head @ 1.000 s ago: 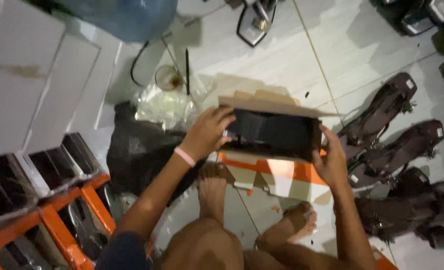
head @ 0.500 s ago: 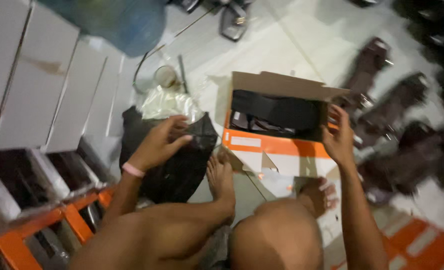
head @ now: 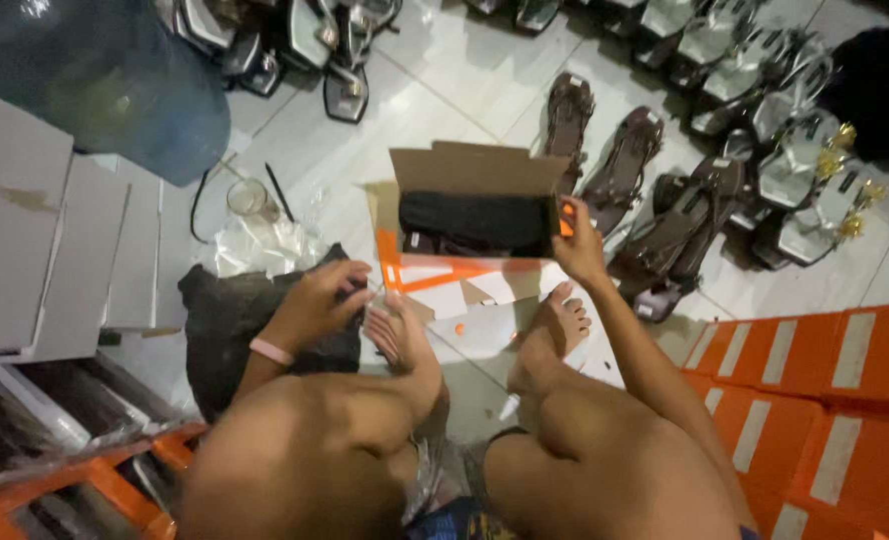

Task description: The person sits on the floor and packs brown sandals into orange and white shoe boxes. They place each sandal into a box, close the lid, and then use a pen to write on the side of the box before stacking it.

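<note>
An open orange and brown shoe box (head: 470, 215) stands on the tiled floor ahead of my feet, with dark contents inside. My right hand (head: 577, 245) grips the box's right end. My left hand (head: 317, 305), with a pink wristband, rests on a black plastic bag (head: 227, 318) to the left of my left foot, its fingers curled around something small and clear that I cannot make out.
Brown sandals (head: 625, 165) and silver sandals (head: 805, 170) lie in rows at the right and top. Grey boxes (head: 35, 230) stack at the left, orange boxes (head: 815, 390) at the lower right. A blue water bottle (head: 115, 80), a glass jar (head: 248, 198) and clear plastic wrap (head: 265, 245) sit nearby.
My left hand has left the box and dropped onto the black bag. My right hand keeps its hold on the box's right end. The view has tilted up, showing more sandals.
</note>
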